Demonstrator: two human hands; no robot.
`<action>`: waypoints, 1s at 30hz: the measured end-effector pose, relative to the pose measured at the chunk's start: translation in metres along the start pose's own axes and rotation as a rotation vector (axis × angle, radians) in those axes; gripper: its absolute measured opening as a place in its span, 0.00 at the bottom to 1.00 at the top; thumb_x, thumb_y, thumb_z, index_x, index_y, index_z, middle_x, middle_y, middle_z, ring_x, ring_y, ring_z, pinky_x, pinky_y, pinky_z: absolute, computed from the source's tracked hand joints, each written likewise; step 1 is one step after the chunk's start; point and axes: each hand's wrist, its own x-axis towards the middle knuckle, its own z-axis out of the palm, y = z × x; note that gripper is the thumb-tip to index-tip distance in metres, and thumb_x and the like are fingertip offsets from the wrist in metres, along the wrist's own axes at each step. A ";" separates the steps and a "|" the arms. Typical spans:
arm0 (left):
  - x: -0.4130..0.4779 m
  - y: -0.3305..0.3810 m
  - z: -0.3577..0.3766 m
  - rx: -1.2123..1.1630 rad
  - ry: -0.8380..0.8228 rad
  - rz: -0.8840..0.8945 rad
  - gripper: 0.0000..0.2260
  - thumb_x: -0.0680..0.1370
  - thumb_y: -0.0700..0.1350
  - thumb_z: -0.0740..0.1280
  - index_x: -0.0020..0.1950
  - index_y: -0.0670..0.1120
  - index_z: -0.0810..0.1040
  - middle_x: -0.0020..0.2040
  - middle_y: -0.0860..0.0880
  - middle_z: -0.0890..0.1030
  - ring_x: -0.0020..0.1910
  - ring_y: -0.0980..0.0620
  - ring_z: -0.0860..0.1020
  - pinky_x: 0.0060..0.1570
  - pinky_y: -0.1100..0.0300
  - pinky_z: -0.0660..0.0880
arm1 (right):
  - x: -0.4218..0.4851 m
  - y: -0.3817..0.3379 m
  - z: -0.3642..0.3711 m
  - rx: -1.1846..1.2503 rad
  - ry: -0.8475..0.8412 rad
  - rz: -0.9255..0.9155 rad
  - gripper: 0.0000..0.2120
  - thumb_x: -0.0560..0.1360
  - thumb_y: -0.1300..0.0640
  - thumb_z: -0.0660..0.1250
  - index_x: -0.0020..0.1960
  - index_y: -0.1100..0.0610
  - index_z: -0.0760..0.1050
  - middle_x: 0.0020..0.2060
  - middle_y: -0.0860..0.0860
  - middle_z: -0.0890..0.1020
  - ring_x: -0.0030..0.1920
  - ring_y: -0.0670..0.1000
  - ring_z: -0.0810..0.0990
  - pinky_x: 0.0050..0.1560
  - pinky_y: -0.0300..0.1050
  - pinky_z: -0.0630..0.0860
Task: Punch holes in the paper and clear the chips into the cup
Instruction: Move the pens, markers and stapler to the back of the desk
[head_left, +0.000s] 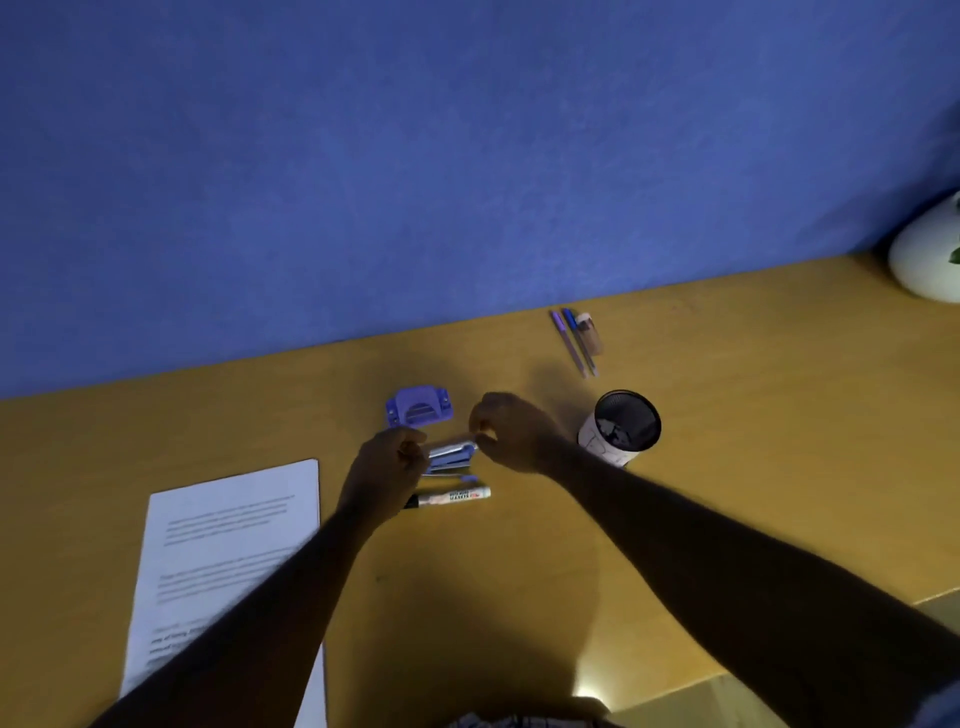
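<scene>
Both bare forearms come in from the near edge and draw together over the middle of the yellow-brown counter (727, 467). The left forearm crosses the near right corner of the paper (228, 545), a printed sheet lying flat on the left side of the counter, well apart from the cup.

Just past the left wrist, a marker (452, 496) lies on its side on the counter, close below the hands.

The left hand (384, 467) is curled tight, back of the hand up, and grips the left end of a blue and silver hole punch (449, 457). The right hand (511, 434) meets it from the other side with the wrist bent inward. Its fingers are also curled, and thumb and fingertips pinch the upper right end of the punch. The hole punch is thus held between the two hands, low over the counter. Whether it rests on the surface cannot be told.

Just beyond the hands sits a purple plastic piece (418, 408), apart from the punch. To the right of the right hand stands the cup (621, 428), black mesh with a white band round it, upright, with pale scraps in the bottom.

Farther back, two pens (574, 340) lie side by side near the blue wall (467, 156), and a white rounded pot (927, 254) stands at the far right corner.
</scene>
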 end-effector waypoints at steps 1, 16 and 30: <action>-0.006 -0.005 0.001 -0.012 0.011 -0.002 0.08 0.77 0.43 0.67 0.56 0.45 0.79 0.51 0.49 0.81 0.47 0.54 0.79 0.46 0.59 0.77 | -0.006 -0.008 0.010 -0.010 -0.039 -0.023 0.09 0.75 0.56 0.66 0.52 0.58 0.79 0.53 0.55 0.79 0.55 0.55 0.77 0.53 0.50 0.76; -0.056 -0.036 0.014 -0.034 0.195 -0.358 0.16 0.78 0.56 0.65 0.39 0.45 0.78 0.36 0.49 0.81 0.36 0.51 0.79 0.34 0.59 0.71 | -0.022 -0.035 0.078 -0.251 -0.096 -0.012 0.16 0.78 0.50 0.63 0.62 0.57 0.76 0.58 0.57 0.77 0.57 0.56 0.77 0.55 0.52 0.76; -0.048 -0.014 0.026 -0.662 0.082 -0.423 0.09 0.80 0.46 0.65 0.49 0.40 0.79 0.43 0.44 0.84 0.42 0.49 0.84 0.36 0.62 0.79 | -0.009 -0.039 0.070 0.149 0.092 -0.018 0.11 0.78 0.49 0.64 0.49 0.55 0.81 0.45 0.51 0.80 0.46 0.47 0.76 0.45 0.44 0.74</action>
